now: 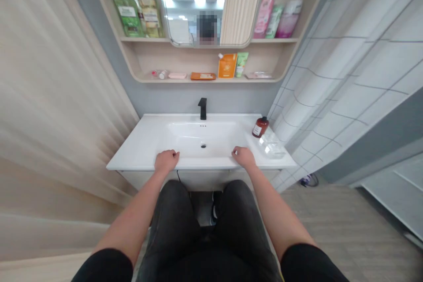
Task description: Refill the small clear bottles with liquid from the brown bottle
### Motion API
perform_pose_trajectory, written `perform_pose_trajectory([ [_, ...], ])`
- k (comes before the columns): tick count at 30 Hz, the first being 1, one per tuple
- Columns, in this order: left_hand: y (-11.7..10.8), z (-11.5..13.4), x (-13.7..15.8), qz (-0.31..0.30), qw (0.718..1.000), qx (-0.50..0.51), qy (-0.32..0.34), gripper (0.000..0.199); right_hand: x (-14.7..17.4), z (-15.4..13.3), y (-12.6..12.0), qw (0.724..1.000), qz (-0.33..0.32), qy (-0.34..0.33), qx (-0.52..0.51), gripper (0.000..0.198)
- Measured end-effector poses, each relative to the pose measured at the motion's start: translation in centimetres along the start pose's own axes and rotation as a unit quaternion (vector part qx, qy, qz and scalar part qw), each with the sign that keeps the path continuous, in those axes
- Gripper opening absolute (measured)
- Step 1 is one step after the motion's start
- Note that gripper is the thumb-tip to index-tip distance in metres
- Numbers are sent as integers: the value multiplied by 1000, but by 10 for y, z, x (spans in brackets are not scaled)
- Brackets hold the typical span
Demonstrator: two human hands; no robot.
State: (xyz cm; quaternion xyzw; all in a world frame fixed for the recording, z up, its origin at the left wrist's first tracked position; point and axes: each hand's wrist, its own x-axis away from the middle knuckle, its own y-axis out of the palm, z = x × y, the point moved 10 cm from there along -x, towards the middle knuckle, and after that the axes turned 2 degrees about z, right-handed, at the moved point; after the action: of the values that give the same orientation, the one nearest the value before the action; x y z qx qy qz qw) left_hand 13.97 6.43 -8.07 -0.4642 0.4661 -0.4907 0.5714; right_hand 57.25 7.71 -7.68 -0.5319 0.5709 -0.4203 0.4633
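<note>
My left hand (166,160) rests loosely curled on the front left rim of a white sink (132,150), with nothing visible in it. On the opposite side of the basin, my right hand (244,157) lies curled the same way on the front rim, also without a visible object. Between and beyond them is the drain (203,146), and a black faucet (202,109) rises at the back. Nearest to my right hand are a clear plastic tray (273,147) and a brown bottle with a white label (260,127), both on the sink's right side.
Above, a wall cabinet (128,59) holds a mirror (194,4), green mouthwash-like bottles (128,15) and pink bottles (264,13). Its lower shelf carries an orange pouch (227,66), a green tube (241,64) and an orange packet (202,76). Curtains (49,119) hang left, a tiled-pattern one (330,75) right.
</note>
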Motion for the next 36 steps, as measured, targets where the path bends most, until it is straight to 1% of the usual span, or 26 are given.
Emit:
perform_pose_trajectory([
  [10, 3, -2, -3, 11, 1000, -6, 1, 54, 0, -2, 1, 1000, 9, 3, 21, 30],
  [16, 4, -4, -3, 4, 1000, 3, -2, 54, 4, -2, -6, 999, 36, 9, 15, 28],
  [20, 3, -4, -2, 5, 1000, 3, 0, 55, 7, 0, -11, 998, 61, 13, -11, 26],
  [24, 2, -3, -1, 4, 1000, 1, 4, 55, 11, 7, -21, 992, 95, 19, -77, 23],
  [26, 1, -2, -1, 6, 1000, 0, 7, 55, 15, 17, -37, 982, 130, 30, -133, 22],
  [27, 1, -2, -2, 6, 1000, 0, 8, 55, 18, 24, -51, 973, 163, 38, -162, 22],
  [30, 2, -1, -3, 5, 1000, -3, 9, 55, 32, 56, -108, 931, 288, 61, -216, 27],
  [32, 3, -2, -3, 5, 1000, -9, 8, 55, 37, 82, -144, 914, 339, 87, -206, 27],
  [34, 4, -2, -4, 1, 1000, -13, 5, 54, 34, 107, -171, 915, 342, 119, -177, 26],
  [36, 4, -3, -4, 1, 1000, -14, 4, 55, 21, 128, -186, 928, 314, 137, -149, 26],
])
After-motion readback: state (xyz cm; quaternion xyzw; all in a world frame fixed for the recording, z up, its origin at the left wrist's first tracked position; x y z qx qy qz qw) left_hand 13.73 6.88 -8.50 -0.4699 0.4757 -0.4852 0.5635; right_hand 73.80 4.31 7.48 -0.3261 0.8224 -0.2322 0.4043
